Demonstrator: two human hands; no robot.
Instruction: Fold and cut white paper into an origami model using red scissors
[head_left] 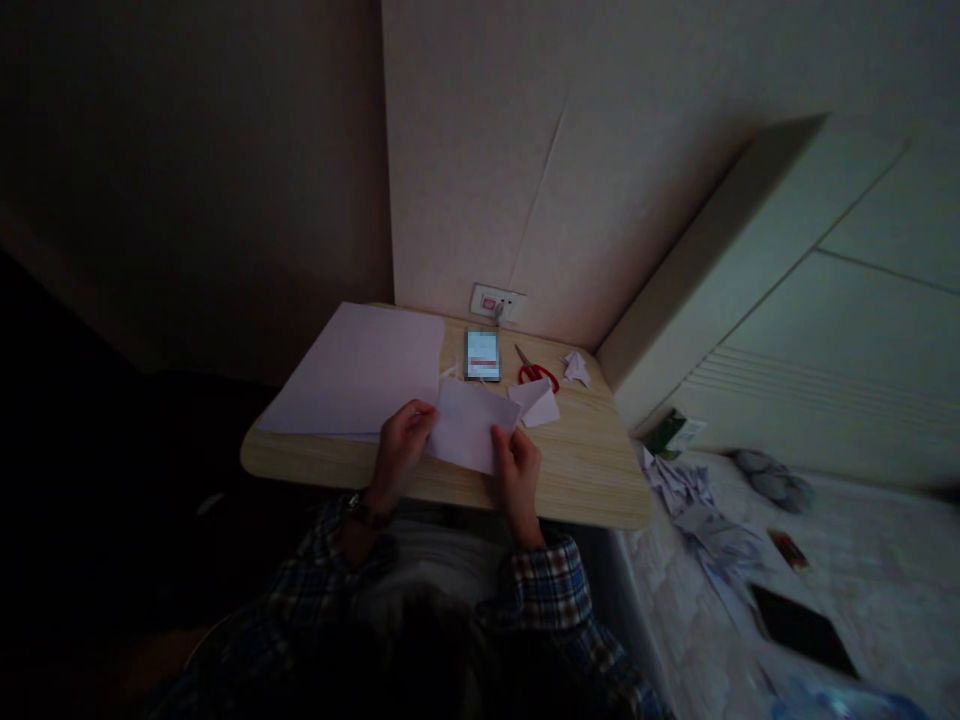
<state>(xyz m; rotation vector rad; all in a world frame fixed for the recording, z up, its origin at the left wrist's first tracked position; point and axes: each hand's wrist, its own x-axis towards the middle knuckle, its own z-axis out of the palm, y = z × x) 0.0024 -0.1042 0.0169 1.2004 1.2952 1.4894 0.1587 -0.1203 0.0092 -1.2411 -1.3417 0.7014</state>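
Between my two hands I hold a pale sheet of paper [472, 425] above the light wooden table [585, 480]. My left hand [403, 448] pinches its left edge, and my right hand [517, 465] grips the lower right corner with the thumb on top. Left of it lies a larger stack of paper [360, 370]. Beyond the held sheet sits a lit phone [482, 354]. Scissors with red handles [535, 374] rest to the right, partly behind a smaller folded piece of paper [536, 402]. A small folded paper shape [576, 368] lies near the back right.
A wall socket [497, 302] with a plug is just behind the table. On the right, a bed [862, 560] carries a heap of folded papers [679, 485], a dark flat object [802, 628], a grey bundle [772, 478] and a green box [666, 432].
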